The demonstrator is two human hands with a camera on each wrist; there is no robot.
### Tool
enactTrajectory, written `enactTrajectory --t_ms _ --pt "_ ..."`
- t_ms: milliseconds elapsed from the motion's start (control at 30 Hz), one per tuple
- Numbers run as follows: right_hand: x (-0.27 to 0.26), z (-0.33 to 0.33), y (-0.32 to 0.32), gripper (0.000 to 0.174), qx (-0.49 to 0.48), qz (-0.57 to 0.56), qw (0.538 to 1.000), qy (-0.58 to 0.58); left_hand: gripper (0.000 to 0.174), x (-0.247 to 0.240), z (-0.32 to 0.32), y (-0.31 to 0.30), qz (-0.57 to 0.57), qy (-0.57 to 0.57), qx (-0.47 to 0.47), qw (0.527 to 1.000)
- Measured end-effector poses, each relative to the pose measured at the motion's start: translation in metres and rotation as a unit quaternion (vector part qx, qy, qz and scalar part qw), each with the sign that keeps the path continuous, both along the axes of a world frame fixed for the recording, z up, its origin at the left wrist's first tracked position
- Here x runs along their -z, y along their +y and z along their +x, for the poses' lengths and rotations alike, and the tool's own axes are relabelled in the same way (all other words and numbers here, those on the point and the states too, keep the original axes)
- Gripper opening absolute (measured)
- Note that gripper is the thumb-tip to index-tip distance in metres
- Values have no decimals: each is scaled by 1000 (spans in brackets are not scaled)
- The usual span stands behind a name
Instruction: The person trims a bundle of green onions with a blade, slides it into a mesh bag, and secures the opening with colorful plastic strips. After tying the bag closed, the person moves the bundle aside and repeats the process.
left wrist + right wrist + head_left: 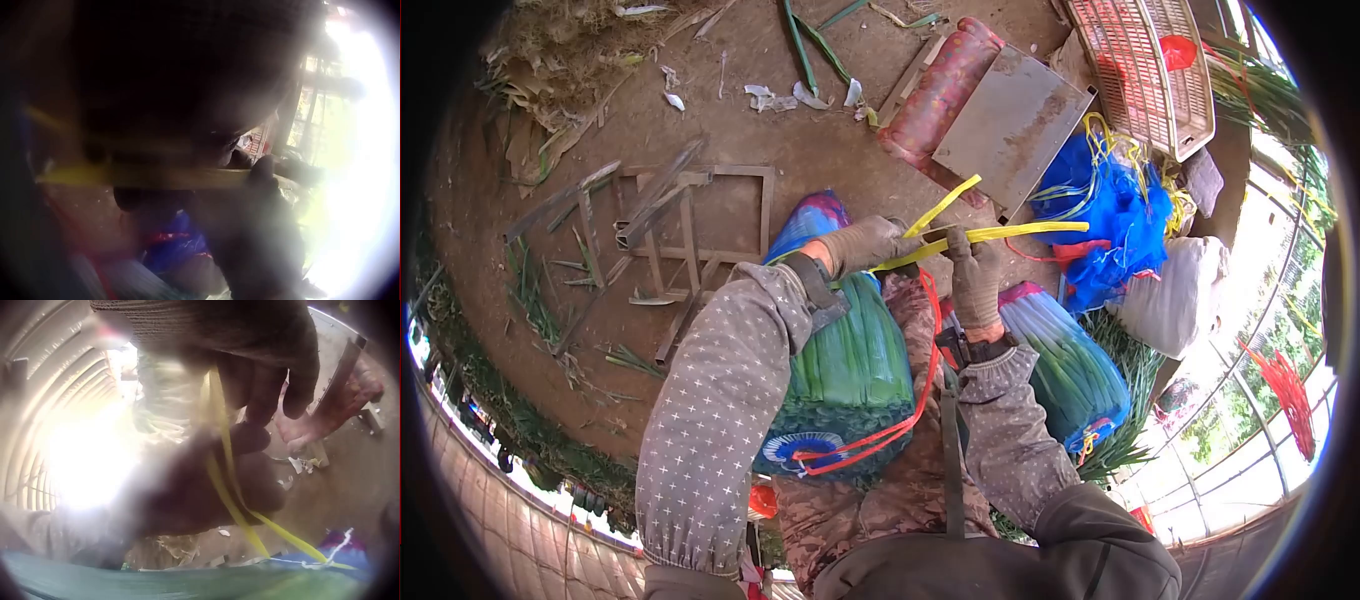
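Note:
Both gloved hands meet above a bagged bundle of green stalks [850, 350] in the head view. The left hand [865, 243] pinches a yellow strap [945, 205] at the bundle's upper end. Close beside it, the right hand [977, 285] grips the same yellow strap [1040, 229], whose free end sticks out to the right. In the right wrist view the strap [225, 444] runs between the gloved fingers and down to the bag. The left wrist view is dark and blurred, with the strap [156, 177] crossing it. A red cord [927, 370] loops over the bundle's right side.
A second bagged bundle [1065, 365] lies to the right. Blue bags with yellow straps [1105, 215], a white sack [1170, 300] and a plastic crate [1145, 70] are at the right. A metal plate [1015, 125] lies by a pink roll [945, 90]. Metal frames [690, 225] stand left.

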State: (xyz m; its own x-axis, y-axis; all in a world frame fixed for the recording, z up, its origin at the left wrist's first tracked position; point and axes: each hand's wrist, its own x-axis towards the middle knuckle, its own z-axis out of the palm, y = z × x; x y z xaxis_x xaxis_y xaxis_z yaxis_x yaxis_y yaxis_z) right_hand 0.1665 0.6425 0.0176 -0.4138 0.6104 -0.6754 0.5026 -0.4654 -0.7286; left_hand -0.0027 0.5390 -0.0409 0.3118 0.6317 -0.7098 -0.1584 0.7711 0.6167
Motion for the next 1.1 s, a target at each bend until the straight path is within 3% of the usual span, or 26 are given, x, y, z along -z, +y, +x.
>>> enactTrajectory --t_ms 67,167,267,333,367,400,433,467,500,567,633,667,767,833,967,1033,1100 --pt "-7 2 2 35 19 -5 1000 4 64 11 10 0 36 40 21 998" --pt "-13 2 20 40 186 -53 969 155 62 12 13 0 17 9 10 1000" --pt "-14 16 47 40 277 -79 925 249 57 -8 5 0 -38 -41 -47 997" --pt "-16 17 57 36 315 -102 907 262 43 -7 8 -2 -70 -69 -145 985" --pt "-17 15 55 36 234 -56 956 166 36 -6 9 -3 -86 -82 -194 974" --pt "-18 11 50 36 148 -10 987 66 35 -3 8 -2 -49 -14 -160 986" --pt "-18 6 44 36 59 38 997 -36 37 -2 8 -3 -55 -48 -183 980" --pt "-16 -4 36 35 0 -6 992 -123 38 0 10 -4 -59 -82 -206 973" --pt "7 3 26 33 -92 34 986 -135 39 2 10 -5 -64 -116 -228 964" --pt "5 -11 8 29 -13 -58 998 -35 43 -2 11 -5 -59 -82 -177 979" --pt "3 -23 2 28 -28 -29 999 -31 44 -1 8 -3 -39 -38 -103 993" --pt "3 -27 1 28 -36 -13 999 -30 47 -4 2 3 -10 48 21 999" --pt "4 -33 -5 25 -100 -42 993 -44 54 -4 3 -3 205 94 -6 974" --pt "-3 -34 -3 25 -37 -58 998 7 53 -17 -17 -6 200 118 44 972" --pt "-17 -1 -7 23 -66 -51 996 -41 49 -18 -78 -76 155 191 -89 965" --pt "-44 3 -17 29 -68 -111 990 -59 47 -33 -108 -133 -17 175 -147 973" --pt "-58 18 -33 35 -84 -148 982 -77 38 -14 -99 -217 -125 233 -80 961"
